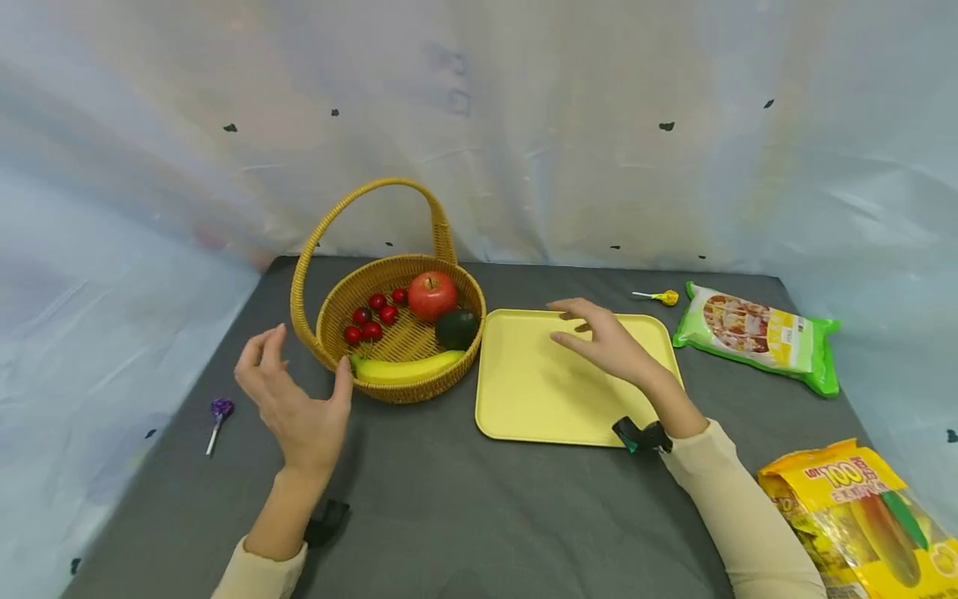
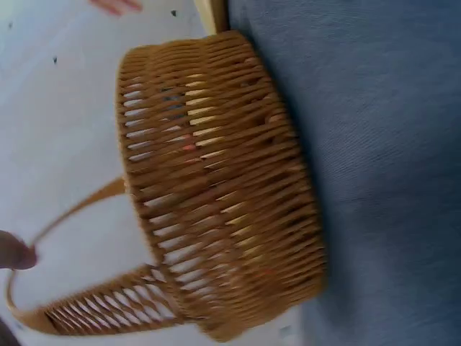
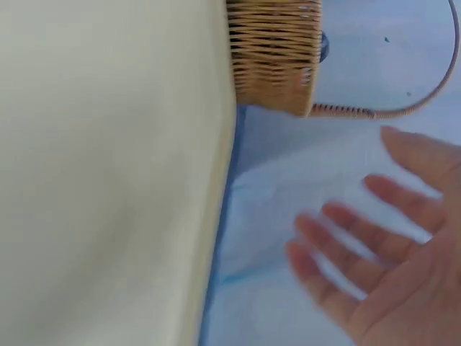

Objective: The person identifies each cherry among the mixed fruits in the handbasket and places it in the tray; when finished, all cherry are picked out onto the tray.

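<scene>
Left hand (image 1: 299,416) and right hand (image 1: 609,343) hung spread, lower left and right of centre.
I feared a left-side nudge could tip the basket (image 1: 407,393), rolling its apple (image 1: 432,296) out.

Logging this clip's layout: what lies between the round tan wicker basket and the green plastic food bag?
In the head view, a rectangular yellow tray lies between basket and bag, the right hand above it, with a yellow lollipop near the bag.

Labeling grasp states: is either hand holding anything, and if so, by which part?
Nothing is held. The left hand is open near the basket, fingers spread from the thumb; the right hand is open above the yellow tray.
</scene>
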The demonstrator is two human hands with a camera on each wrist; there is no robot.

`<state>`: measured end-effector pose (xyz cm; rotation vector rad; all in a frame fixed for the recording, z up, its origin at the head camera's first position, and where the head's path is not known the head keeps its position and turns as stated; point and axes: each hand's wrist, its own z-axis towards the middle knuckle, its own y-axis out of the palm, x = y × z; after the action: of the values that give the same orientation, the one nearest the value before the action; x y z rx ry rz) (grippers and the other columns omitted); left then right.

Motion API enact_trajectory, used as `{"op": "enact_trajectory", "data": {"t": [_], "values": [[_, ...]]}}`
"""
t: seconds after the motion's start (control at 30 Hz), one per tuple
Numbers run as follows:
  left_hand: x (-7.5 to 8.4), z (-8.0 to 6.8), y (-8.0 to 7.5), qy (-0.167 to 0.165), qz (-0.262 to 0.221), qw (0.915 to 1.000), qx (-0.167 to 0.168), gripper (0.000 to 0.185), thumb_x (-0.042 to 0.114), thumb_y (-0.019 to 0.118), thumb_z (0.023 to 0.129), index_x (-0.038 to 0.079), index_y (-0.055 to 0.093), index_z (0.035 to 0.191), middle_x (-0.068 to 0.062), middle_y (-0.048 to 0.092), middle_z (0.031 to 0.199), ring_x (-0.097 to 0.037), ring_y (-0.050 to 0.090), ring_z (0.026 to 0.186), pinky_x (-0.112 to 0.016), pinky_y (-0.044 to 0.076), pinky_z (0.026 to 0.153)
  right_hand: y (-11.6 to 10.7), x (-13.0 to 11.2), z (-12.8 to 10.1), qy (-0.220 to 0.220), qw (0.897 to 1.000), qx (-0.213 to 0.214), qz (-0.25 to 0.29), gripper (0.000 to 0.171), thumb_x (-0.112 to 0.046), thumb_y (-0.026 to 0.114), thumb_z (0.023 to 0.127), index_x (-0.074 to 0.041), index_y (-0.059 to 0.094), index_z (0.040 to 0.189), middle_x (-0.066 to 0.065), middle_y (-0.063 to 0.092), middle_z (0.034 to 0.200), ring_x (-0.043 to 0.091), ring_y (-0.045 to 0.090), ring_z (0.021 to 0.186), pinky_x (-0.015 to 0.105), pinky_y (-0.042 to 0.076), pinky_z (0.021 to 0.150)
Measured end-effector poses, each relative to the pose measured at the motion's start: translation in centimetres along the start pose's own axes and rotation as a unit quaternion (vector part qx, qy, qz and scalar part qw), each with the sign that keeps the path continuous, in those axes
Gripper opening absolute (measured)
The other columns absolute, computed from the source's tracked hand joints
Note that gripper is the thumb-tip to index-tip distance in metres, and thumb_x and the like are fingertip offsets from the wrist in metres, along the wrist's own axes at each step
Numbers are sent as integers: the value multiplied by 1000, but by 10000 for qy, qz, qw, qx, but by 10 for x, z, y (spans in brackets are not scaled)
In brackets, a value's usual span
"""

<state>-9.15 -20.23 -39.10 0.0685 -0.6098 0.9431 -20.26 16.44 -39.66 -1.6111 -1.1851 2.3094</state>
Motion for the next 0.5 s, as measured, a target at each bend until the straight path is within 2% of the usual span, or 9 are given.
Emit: {"op": "enact_trajectory", "data": {"t": [0.07, 0.17, 0.23, 0.33, 0.43, 0.5], "values": [[-4, -2, -7, -831, -223, 9948, -553, 73, -6, 79, 80, 3, 41, 143, -23, 44, 131, -33, 46, 116, -32, 45, 83, 2, -11, 23, -379, 9988, -76, 297, 45, -18, 64, 100, -5, 53, 141, 15, 53, 141, 36, 53, 125, 56, 47, 102], [-6, -5, -14, -1733, -685, 9739, -1293, 75, -13, 75, 81, -5, 36, 145, -26, 46, 128, -23, 49, 112, -21, 50, 81, 12, -36, 64, -928, 9920, -485, 704, 41, -12, 65, 98, -3, 57, 137, 17, 56, 137, 35, 57, 120, 50, 51, 100], [-8, -6, -17, -1961, -932, 9646, -1498, 68, -15, 73, 82, -11, 38, 141, -29, 48, 125, -18, 50, 111, -17, 52, 79, 22, -55, 95, -1204, 9839, -946, 921, 40, -9, 65, 98, -1, 57, 136, 19, 57, 136, 36, 58, 119, 46, 52, 98], [-13, -9, -17, -2090, -1212, 9581, -1542, 62, -17, 71, 82, -15, 41, 136, -30, 49, 122, -12, 49, 111, -12, 53, 79, 39, -81, 140, -1314, 9685, -1834, 1056, 41, -7, 65, 97, 1, 57, 136, 18, 57, 136, 34, 58, 121, 38, 54, 97], [-18, -13, -15, -2183, -1401, 9546, -1465, 60, -17, 71, 83, -15, 42, 136, -28, 49, 122, -12, 49, 111, -10, 53, 79, 57, -102, 177, -1128, 9507, -2724, 967, 47, -8, 67, 96, 1, 53, 140, 16, 56, 138, 27, 56, 124, 30, 53, 97], [-18, -15, -14, -2216, -1484, 9531, -1430, 59, -15, 71, 84, -14, 43, 136, -29, 49, 123, -14, 50, 112, -12, 55, 79, 70, -110, 194, -893, 9396, -3173, 922, 52, -10, 68, 95, -1, 51, 143, 15, 55, 139, 24, 56, 123, 30, 54, 95]]}}
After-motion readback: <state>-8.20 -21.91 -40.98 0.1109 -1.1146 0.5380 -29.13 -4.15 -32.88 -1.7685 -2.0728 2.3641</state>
